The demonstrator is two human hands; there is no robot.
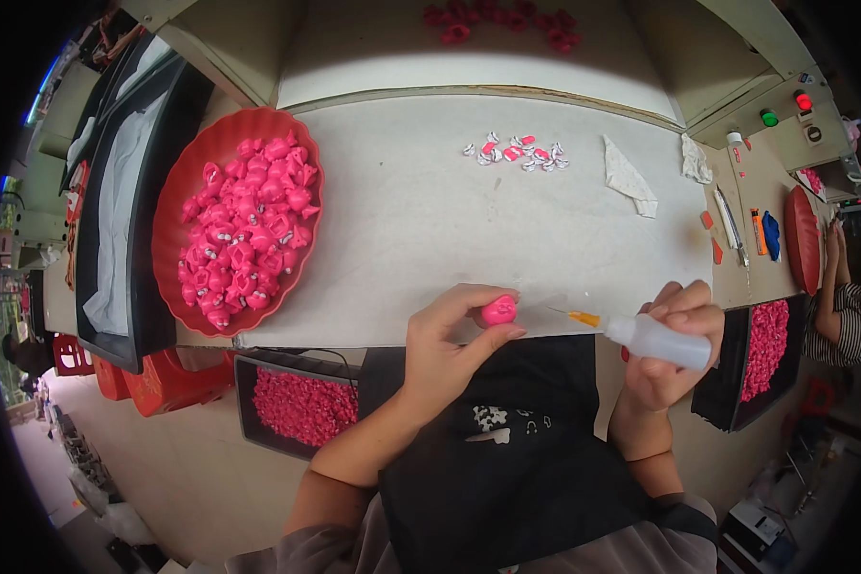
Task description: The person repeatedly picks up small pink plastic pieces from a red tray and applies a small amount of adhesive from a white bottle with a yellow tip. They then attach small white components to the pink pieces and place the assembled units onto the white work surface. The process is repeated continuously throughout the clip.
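Observation:
Between the thumb and fingers of my left hand point(450, 340) is a small round pink plastic part point(498, 310), held above the table's front edge. My right hand point(674, 340) grips a translucent squeeze bottle point(655, 341) lying nearly level, with an orange needle tip point(584, 318) pointing left at the pink part. A gap separates the thin needle from the part. Farther back on the white table point(402, 210) lies a loose group of small white-and-black and pink pieces point(521, 153). At the left a red scalloped bowl point(170, 210) holds a heap of similar pink parts point(253, 215).
Dark bins of pink pieces stand below the table at left point(301, 407) and right point(761, 354). A crumpled white cloth point(629, 177) lies at the back right. A machine hood point(727, 57) with green and red buttons overhangs the far side. Another person point(840, 320) sits at far right.

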